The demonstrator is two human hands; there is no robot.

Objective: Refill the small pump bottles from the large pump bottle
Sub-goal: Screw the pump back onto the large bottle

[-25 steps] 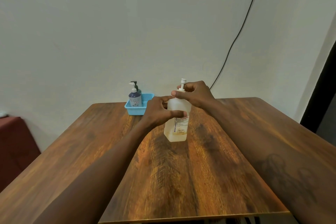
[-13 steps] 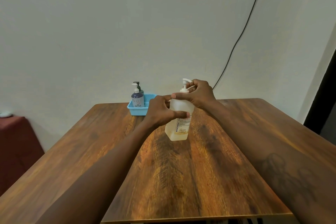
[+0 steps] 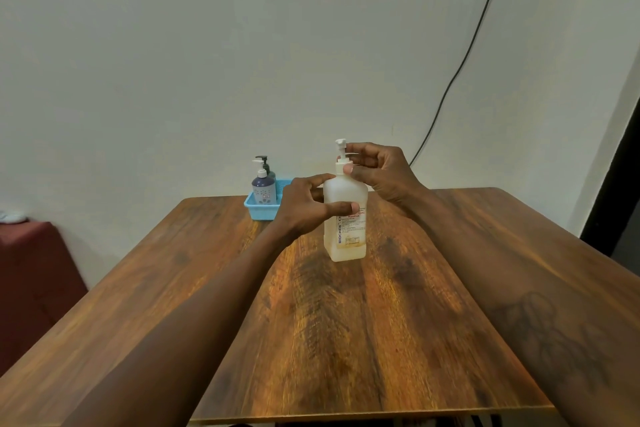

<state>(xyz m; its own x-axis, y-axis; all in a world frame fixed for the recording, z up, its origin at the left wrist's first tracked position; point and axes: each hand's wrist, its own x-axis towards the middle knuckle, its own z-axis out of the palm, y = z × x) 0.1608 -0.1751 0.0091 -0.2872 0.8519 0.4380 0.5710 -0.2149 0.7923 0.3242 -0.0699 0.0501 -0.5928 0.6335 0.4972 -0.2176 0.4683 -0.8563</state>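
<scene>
Basket (image 3: 258, 211), blue, sits on the left at the far edge of the desk (image 3: 346, 340), holding two small pump bottles (image 3: 264, 188), one behind the other. Just right of it, my left hand (image 3: 304, 208) wraps its fingers (image 3: 341, 208) round the large pump bottle (image 3: 346, 239), upright at mid-desk. My right hand (image 3: 384, 173) pinches that bottle's white pump collar (image 3: 344, 164).

Soft, even indoor light leaves faint shadows on the brown wooden tabletop (image 3: 398, 322). Wide-angle distortion bends the edges; the foreground is slightly blurred.
</scene>
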